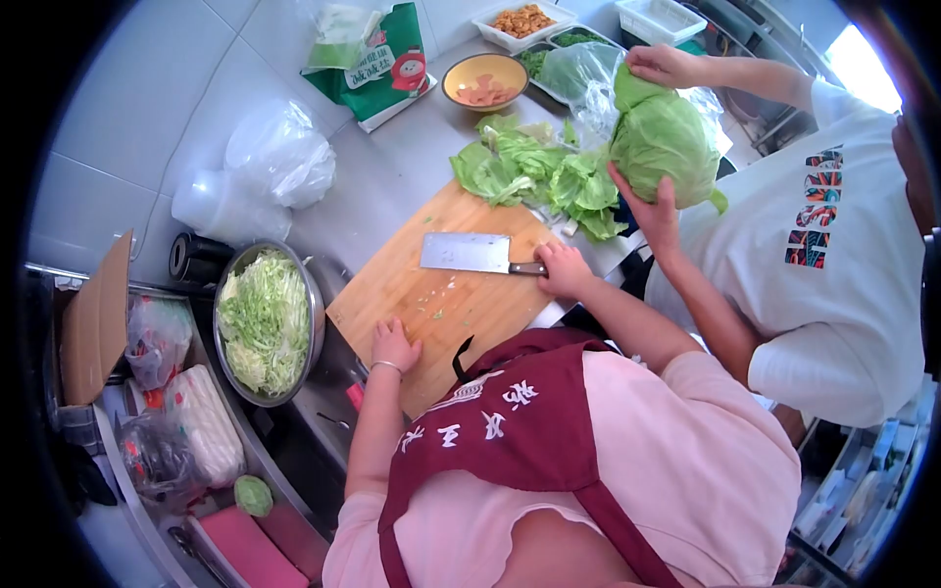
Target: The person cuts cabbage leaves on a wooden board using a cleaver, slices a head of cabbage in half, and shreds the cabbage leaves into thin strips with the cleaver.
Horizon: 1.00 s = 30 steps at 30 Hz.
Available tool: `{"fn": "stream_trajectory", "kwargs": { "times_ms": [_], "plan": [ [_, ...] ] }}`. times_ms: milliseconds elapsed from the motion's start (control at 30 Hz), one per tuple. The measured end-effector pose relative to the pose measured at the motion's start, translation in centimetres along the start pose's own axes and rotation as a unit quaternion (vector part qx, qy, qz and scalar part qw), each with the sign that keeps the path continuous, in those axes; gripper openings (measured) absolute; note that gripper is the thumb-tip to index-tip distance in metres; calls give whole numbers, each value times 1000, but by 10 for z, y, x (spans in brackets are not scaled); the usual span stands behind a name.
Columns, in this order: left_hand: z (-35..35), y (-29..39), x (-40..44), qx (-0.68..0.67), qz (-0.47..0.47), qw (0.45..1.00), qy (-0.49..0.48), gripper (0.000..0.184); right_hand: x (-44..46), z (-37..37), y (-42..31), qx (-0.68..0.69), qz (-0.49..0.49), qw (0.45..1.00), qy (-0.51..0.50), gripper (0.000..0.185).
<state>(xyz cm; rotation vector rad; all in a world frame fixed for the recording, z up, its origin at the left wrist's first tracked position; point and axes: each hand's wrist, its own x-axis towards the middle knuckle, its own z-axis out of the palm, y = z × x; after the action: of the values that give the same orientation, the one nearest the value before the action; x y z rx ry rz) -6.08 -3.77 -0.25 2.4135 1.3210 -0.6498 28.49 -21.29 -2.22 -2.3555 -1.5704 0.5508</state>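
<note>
My left hand rests on the near left part of the wooden cutting board, fingers apart and holding nothing. At the board's right edge, my right hand has its fingers around the end of the dark handle of a cleaver, whose wide blade lies flat on the board. Small green scraps lie near the blade. Loose lettuce leaves are heaped at the board's far edge. To the right, a co-worker holds a large green cabbage between two hands.
Shredded greens fill a metal bowl on the left. Plastic bags lie beyond it. At the back are a yellow bowl, a green bag and food trays. The co-worker stands close on my right.
</note>
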Motion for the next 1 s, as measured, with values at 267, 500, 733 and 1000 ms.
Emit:
{"fn": "stream_trajectory", "kwargs": {
  "times_ms": [267, 500, 733, 1000],
  "plan": [
    [2, 1, 0, -8, -3, 1000, 10, 81, -1, -6, -3, -5, 3, 1000, -19, 38],
    [3, -2, -1, -8, 1, 1000, 6, 83, -2, -9, -5, 0, 10, 1000, -29, 41],
    [1, 1, 0, -9, -1, 1000, 9, 81, 1, -7, -3, -4, 12, 999, -33, 42],
    [4, -1, 0, -11, 3, 1000, 18, 81, 1, -12, -6, -3, 20, 999, -42, 42]
  ]
}}
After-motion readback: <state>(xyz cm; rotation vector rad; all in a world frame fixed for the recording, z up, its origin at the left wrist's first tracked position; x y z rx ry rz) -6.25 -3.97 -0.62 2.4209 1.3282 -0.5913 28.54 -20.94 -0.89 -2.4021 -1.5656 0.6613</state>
